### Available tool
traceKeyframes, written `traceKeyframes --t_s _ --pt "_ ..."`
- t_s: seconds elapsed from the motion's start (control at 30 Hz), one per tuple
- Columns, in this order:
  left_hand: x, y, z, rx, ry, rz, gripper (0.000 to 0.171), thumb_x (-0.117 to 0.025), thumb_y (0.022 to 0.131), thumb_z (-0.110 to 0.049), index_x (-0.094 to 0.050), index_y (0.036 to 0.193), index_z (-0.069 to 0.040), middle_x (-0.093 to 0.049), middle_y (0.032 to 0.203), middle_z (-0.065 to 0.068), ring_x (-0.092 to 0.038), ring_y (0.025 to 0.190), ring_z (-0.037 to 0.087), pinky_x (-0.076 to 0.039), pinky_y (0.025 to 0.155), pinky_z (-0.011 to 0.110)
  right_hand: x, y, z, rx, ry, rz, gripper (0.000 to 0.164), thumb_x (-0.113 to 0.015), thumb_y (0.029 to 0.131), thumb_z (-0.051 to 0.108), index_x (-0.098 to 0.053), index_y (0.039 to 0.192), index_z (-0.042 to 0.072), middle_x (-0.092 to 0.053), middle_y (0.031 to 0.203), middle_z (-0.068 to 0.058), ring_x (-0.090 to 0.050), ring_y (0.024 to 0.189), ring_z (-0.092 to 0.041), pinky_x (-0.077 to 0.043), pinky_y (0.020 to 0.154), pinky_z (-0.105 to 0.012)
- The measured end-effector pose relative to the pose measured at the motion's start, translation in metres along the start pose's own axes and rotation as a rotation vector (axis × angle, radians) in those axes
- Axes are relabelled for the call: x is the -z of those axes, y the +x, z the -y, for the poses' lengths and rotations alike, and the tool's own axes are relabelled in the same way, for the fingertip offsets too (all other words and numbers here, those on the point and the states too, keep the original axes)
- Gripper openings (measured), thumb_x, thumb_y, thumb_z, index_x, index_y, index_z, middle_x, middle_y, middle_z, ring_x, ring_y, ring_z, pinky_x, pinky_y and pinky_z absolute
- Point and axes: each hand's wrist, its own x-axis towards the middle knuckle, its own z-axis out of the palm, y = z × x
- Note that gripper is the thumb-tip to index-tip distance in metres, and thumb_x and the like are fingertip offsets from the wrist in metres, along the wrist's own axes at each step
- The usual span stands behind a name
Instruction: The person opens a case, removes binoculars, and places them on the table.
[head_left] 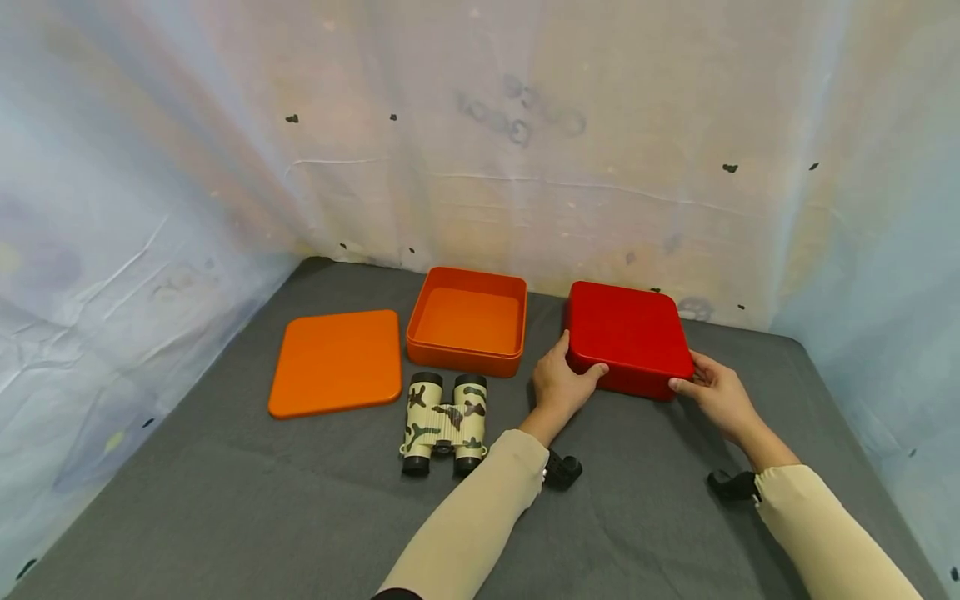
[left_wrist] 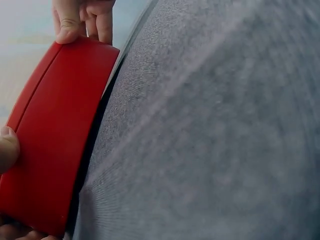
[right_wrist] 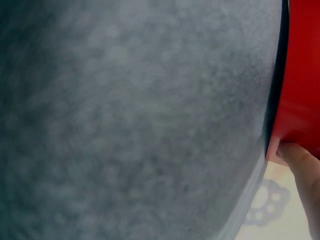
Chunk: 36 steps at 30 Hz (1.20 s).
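A red square box (head_left: 626,333) with its red lid on is held between both hands at the right of the table. My left hand (head_left: 562,383) grips its left side, the thumb against the front wall. At the front right corner, my right hand (head_left: 723,400) holds the opposite side, with its thumb (right_wrist: 302,165) pressed near the bottom edge in the right wrist view. The left wrist view shows the lid seam running along the red box (left_wrist: 57,125), and a dark strip of shadow under its lower edge.
An orange box (head_left: 468,321) lies uncovered left of the red one. Its flat orange lid (head_left: 337,362) lies farther left. Camouflage binoculars (head_left: 446,421) rest in front of the orange box. The grey table (head_left: 247,508) is bordered by a pale patterned curtain (head_left: 525,208) behind and at both sides.
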Motion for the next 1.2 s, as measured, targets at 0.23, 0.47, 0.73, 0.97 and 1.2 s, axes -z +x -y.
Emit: traceKeyframes --t_s 0.23,0.47,0.73,0.97,1.2 --pt "-0.004 0.000 0.001 0.028 -0.093 0.005 0.083 -0.083 0.074 -0.034 -0.044 0.146 -0.022 -0.052 0.144 -0.004 -0.052 0.129 0.018 -0.038 0.110 0.041 0.001 0.000 0.000 -0.072 0.053 -0.001 0.084 -0.067 0.092 0.025 -0.016 0.152 -0.003 -0.026 0.153 -0.028 -0.041 0.133 -0.042 -0.043 0.079 -0.002" --pt "-0.001 0.007 0.000 0.006 -0.053 0.038 0.085 -0.083 0.074 -0.037 -0.042 0.147 -0.023 -0.054 0.142 0.001 -0.053 0.127 0.021 -0.039 0.108 0.044 0.012 0.004 0.004 -0.072 0.141 0.043 0.078 -0.065 0.092 0.014 -0.018 0.150 -0.008 -0.032 0.149 -0.032 -0.055 0.097 0.011 -0.051 0.077 -0.011" --pt "0.001 0.011 0.002 0.025 -0.112 0.076 0.084 -0.082 0.075 -0.041 -0.042 0.147 -0.024 -0.052 0.143 0.001 -0.052 0.127 0.022 -0.040 0.107 0.046 0.014 0.005 0.007 -0.095 0.086 0.070 0.084 -0.067 0.091 0.021 -0.015 0.150 -0.008 -0.030 0.148 -0.033 -0.061 0.111 -0.016 -0.050 0.078 -0.012" --pt "0.002 0.013 0.000 0.042 -0.217 0.102 0.085 -0.081 0.072 -0.039 -0.040 0.143 -0.017 -0.049 0.138 0.005 -0.050 0.122 0.024 -0.043 0.103 0.046 0.001 0.008 0.012 -0.143 0.012 0.026 0.091 -0.068 0.090 0.032 -0.013 0.149 -0.010 -0.028 0.147 -0.033 -0.049 0.121 -0.047 -0.051 0.085 -0.031" --pt "-0.004 0.013 0.005 0.073 -0.301 0.097 0.089 -0.084 0.071 -0.037 -0.036 0.144 -0.019 -0.045 0.143 0.004 -0.047 0.126 0.023 -0.042 0.105 0.046 -0.012 0.011 0.016 -0.200 0.023 -0.014 0.098 -0.067 0.089 0.039 -0.008 0.150 -0.009 -0.023 0.150 -0.035 -0.039 0.127 -0.048 -0.041 0.101 -0.058"
